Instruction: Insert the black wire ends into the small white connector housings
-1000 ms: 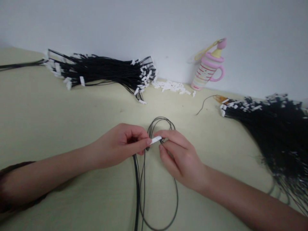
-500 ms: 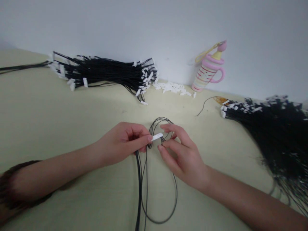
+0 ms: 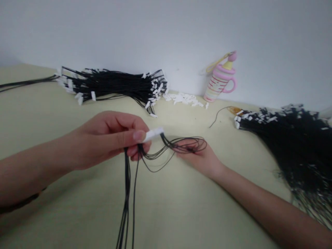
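My left hand (image 3: 119,136) pinches a white plug connector (image 3: 154,134) between thumb and fingers, raised above the table. Thin black wires (image 3: 166,141) come out of the connector's right end and curl in loops toward my right hand (image 3: 199,157). That hand is closed on the looped wires; the loops cross in front of its fingers and partly hide them. More black wires (image 3: 126,193) hang down from beneath my left hand to the bottom edge of the view.
Against the wall lies a bundle of black wires (image 3: 111,83) with white connectors. Loose white connectors (image 3: 184,99) lie beside it, near a pink striped cup-shaped item (image 3: 219,83). A larger black wire bundle (image 3: 280,138) spreads over the right side of the pale table (image 3: 77,214).
My left hand has moved up and left with the connector, appearing larger. My right hand has turned, closing on the wires; the big hanging loop has been drawn up into smaller loops.
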`<state>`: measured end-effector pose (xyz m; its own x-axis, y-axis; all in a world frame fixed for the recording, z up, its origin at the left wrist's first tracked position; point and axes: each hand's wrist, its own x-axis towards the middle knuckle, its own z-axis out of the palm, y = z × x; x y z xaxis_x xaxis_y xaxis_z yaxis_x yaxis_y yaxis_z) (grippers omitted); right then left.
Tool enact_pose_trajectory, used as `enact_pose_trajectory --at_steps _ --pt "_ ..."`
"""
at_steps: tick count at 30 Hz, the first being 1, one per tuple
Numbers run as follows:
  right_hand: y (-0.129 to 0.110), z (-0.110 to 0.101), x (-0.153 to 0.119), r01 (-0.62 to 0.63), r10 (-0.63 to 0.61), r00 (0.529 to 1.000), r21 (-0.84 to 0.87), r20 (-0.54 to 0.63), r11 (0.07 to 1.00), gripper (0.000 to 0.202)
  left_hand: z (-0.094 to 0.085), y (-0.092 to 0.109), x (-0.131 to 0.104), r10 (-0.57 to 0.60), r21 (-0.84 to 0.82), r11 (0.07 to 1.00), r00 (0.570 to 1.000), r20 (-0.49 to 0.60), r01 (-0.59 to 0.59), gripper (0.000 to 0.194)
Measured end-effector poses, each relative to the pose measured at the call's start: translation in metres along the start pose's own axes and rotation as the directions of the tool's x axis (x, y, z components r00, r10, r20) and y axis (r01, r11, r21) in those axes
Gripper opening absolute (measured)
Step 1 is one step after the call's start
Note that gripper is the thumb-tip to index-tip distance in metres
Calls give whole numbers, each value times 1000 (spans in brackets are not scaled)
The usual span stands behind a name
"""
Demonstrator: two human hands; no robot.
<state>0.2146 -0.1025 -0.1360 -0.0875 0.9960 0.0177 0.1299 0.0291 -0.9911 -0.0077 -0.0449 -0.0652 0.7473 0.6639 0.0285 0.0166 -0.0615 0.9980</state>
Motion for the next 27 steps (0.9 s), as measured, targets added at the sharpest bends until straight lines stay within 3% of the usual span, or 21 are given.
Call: enact_pose_trajectory --at_steps 3,7,10,11,13,15,17,19,21,22,24,27 --pt "-3 -10 5 -10 7 999 81 46 997 15 -1 4 -3 -65 222 975 981 184 23 14" --pt "-2 -19 14 -36 35 999 256 9 966 18 1 -9 1 -117 341 940 963 243 28 16" --pt "4 -23 20 55 -16 981 200 -191 978 18 7 -25 6 -151 409 912 957 249 38 20" --pt "6 -25 21 126 -94 951 92 -295 988 18 9 -29 7 -161 435 899 959 234 45 21" --pt "8 -27 19 237 -296 842 -185 -451 954 20 13 -35 9 -178 474 878 967 183 72 23" --pt "6 -25 12 309 -497 721 -418 -482 854 20 17 -39 11 -189 479 870 975 117 112 25" --pt "0 -16 0 399 -673 652 -597 -350 696 17 19 -41 13 -198 465 872 979 51 152 26" --pt "-8 -2 -15 539 -784 621 -731 9 418 14 20 -43 15 -190 442 881 982 -2 171 26" --pt "-16 15 -28 675 -700 564 -732 438 86 12 20 -44 16 -175 412 895 984 -28 170 24" --pt "-20 23 -33 704 -630 545 -710 553 -14 13 20 -44 16 -169 395 903 985 -34 169 23" --pt "-24 34 -39 718 -533 543 -688 649 -107 18 21 -43 15 -168 372 912 985 -40 170 22" --pt "-25 38 -40 733 -528 540 -675 655 -87 18 21 -42 15 -154 375 914 987 -43 158 23"
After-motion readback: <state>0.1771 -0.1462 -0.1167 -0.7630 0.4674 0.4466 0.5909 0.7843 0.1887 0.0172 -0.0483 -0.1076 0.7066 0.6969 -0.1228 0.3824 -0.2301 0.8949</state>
